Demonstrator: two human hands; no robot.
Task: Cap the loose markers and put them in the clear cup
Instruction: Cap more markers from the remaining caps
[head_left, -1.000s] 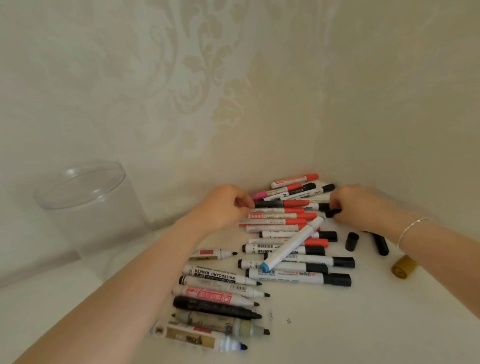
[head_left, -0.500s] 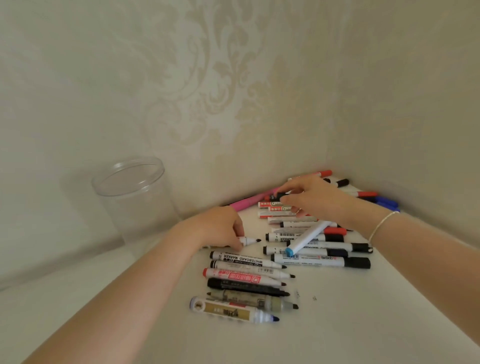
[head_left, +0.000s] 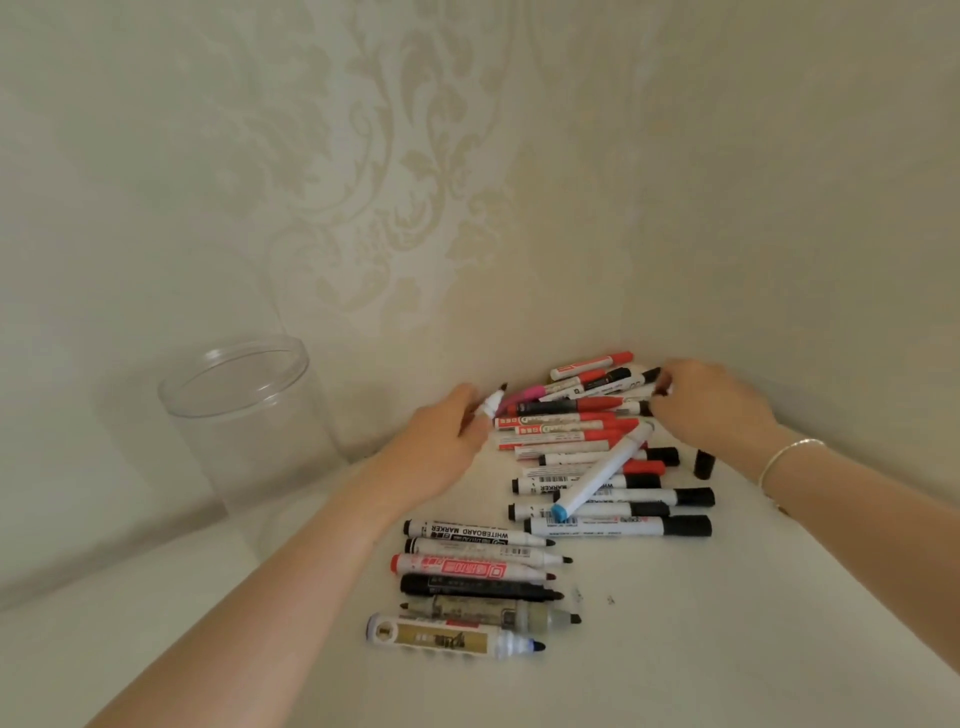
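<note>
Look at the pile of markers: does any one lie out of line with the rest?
Yes. The white marker with the blue end lies diagonally on top of the capped markers, which lie roughly parallel. A loose black cap also stands apart at the right.

clear glossy plastic cup (head_left: 244, 415), matt tabletop (head_left: 675, 649)

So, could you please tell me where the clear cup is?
The clear cup stands upright at the left of the head view, against the wall, left of the left hand.
</note>
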